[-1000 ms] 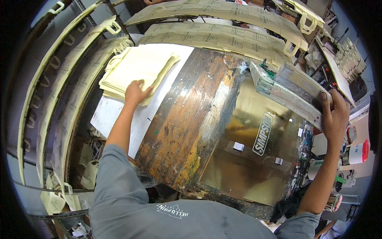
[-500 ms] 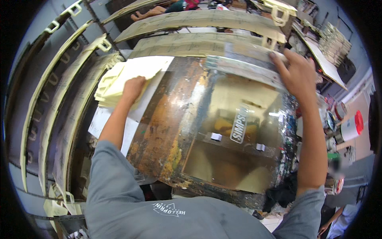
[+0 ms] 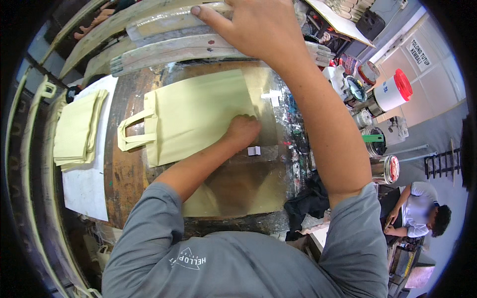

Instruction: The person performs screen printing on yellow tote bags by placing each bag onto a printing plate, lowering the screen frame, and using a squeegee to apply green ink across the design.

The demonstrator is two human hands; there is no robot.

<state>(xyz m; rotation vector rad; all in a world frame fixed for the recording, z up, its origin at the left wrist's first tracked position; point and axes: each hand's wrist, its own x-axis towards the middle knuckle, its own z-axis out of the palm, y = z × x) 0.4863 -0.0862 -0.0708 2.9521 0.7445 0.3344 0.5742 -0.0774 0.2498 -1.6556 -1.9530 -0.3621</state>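
Note:
A pale yellow fabric tote bag (image 3: 198,107) lies flat on the worn work board (image 3: 124,184), its two handles pointing left. My left hand (image 3: 243,131) is closed on the bag's right-hand edge, beside a small white folded tab (image 3: 254,150). At the far side my right hand (image 3: 266,25) reaches over a pale, stained frame bar (image 3: 174,51) and a bar wrapped in clear film (image 3: 169,22). The thumb lies along the wrapped bar; the other fingers are cut off by the picture's edge.
A stack of similar yellow bags (image 3: 77,129) rests on a white sheet (image 3: 94,186) at the left. Long racks (image 3: 37,198) stand beyond it. Paint cans and a white tub with a red lid (image 3: 392,92) line the right, near a black cloth (image 3: 308,201). Another person (image 3: 415,211) sits lower right.
My left hand has moved right from the stack, and a tote bag now covers much of the board. The frame is raised with my right hand at its bars. The view has shifted.

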